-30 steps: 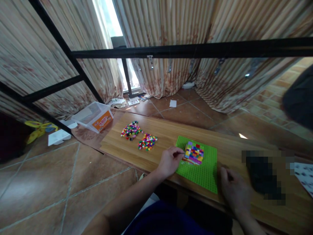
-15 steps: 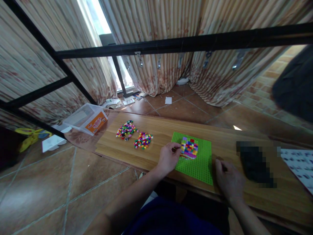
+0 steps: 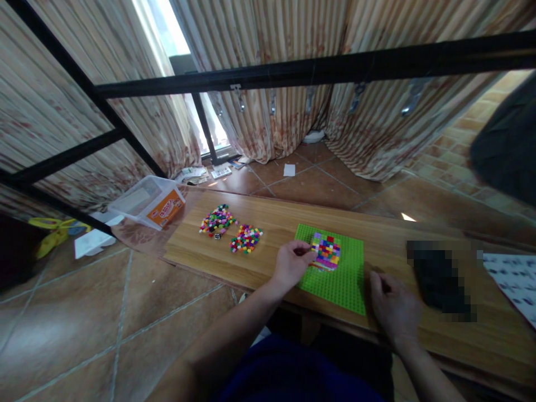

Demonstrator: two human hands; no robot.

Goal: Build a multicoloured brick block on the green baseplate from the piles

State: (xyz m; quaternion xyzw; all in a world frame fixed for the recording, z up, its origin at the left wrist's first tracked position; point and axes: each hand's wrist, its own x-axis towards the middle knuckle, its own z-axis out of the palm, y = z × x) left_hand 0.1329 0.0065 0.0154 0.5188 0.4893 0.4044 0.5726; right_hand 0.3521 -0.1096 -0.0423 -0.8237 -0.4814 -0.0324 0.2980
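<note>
A green studded baseplate (image 3: pixel 349 282) lies on the wooden table, and a patch of small coloured building bricks (image 3: pixel 326 252) is pressed onto its upper left area. My left hand (image 3: pixel 292 262) reaches over the plate's left edge, thumb and forefinger pinched together against the left side of that patch. Whatever sits between those fingertips is too small to make out. To the right of the plate, my right hand (image 3: pixel 394 307) rests on the table with its fingers curled in; no object shows in it.
Two piles of loose bricks, one farther left (image 3: pixel 216 219) and one nearer (image 3: pixel 246 239), lie on the table. A clear plastic box (image 3: pixel 146 202) stands past its left end. A pixelated dark object (image 3: pixel 439 282) and a printed sheet (image 3: pixel 513 279) are at right. Black metal bars (image 3: pixel 268 81) cross above.
My left hand has shifted slightly right, its fingertips now over the left edge of the brick patch. My right hand stays beside the plate. The view has moved very slightly.
</note>
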